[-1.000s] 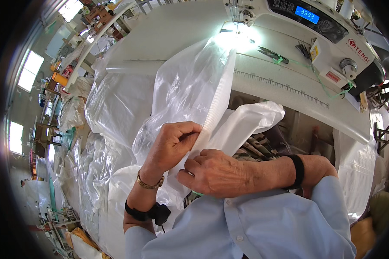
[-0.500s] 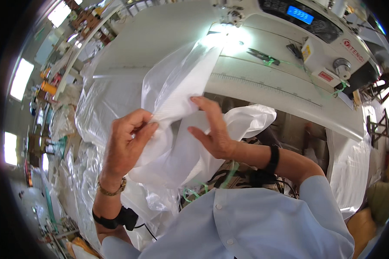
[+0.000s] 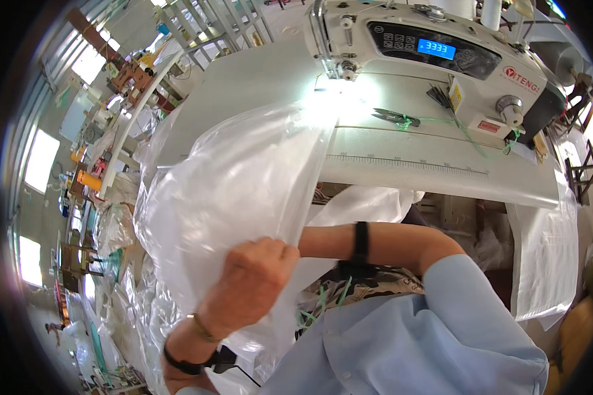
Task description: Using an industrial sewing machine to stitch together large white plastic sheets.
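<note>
A clear plastic sheet with white woven material (image 3: 234, 178) runs from under the lit needle area of the sewing machine (image 3: 366, 46) down toward me. My left hand (image 3: 257, 280) is closed, its fingers curled over the sheet's edge in front of my body. My right forearm (image 3: 395, 243) reaches leftward behind the left hand. The right hand itself is hidden by the left hand and the sheet, so its fingers do not show. More white material (image 3: 362, 205) hangs below the table's front edge.
Black thread snips (image 3: 395, 118) with green string lie on the machine table (image 3: 428, 181), right of the needle. A ruler scale runs along its front. Heaped clear plastic (image 3: 135, 296) fills the left side. White sheeting (image 3: 543, 257) hangs at the right.
My left hand has moved right and nearer my body, drawing the sheet taut. The right hand has gone from plain view to behind the left. The whole view has shifted slightly.
</note>
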A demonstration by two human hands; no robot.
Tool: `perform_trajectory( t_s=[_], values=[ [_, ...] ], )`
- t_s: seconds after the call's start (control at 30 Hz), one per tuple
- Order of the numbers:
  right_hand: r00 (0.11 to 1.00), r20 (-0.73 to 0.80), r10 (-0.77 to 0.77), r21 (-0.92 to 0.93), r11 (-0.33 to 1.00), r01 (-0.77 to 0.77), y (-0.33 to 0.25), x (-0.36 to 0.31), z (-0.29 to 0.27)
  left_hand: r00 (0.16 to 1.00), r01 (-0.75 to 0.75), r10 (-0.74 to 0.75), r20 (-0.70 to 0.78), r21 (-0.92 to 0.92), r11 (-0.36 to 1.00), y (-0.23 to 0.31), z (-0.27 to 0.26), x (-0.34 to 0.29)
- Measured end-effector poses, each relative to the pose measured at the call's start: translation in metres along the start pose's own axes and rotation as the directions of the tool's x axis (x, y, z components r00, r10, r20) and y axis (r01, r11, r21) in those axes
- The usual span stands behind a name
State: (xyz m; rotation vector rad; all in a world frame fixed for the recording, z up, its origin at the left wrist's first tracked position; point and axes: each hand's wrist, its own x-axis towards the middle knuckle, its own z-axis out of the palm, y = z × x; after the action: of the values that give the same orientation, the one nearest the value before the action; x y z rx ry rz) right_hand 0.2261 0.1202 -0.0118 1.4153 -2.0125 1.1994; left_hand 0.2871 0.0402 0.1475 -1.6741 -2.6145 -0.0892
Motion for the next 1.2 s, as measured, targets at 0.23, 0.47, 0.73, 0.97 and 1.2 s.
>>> perform_trajectory(
  t_s=[0.23, 0.47, 0.73, 0.97, 1.2],
  values=[
    [0.669, 0.545, 0.506, -0.359, 0.862, -0.359, 0.005, -0.08, -0.144, 0.961, 0.228, -0.231, -0.152, -0.036, 0.973, 0.022, 0.106, -0.024],
    [0.849, 0.196, 0.491, -0.701, 0.675, -0.229, 0.042, -0.061, -0.217, 0.808, 0.462, -0.541, -0.231, -0.321, 0.827, 0.048, 0.117, -0.023],
    [0.864, 0.223, 0.452, -0.589, 0.769, -0.251, 0.068, -0.059, -0.221, 0.751, 0.426, -0.584, -0.308, -0.449, 0.785, 0.061, 0.098, -0.027],
    [0.887, 0.168, 0.43, -0.582, 0.77, -0.262, 0.076, -0.051, -0.213, 0.757, 0.366, -0.563, -0.333, -0.497, 0.786, 0.055, 0.103, -0.03],
    [0.826, 0.084, 0.557, -0.639, 0.666, -0.384, 0.082, -0.051, -0.211, 0.703, 0.42, -0.605, -0.373, -0.468, 0.777, 0.041, 0.131, -0.025]
  ],
)
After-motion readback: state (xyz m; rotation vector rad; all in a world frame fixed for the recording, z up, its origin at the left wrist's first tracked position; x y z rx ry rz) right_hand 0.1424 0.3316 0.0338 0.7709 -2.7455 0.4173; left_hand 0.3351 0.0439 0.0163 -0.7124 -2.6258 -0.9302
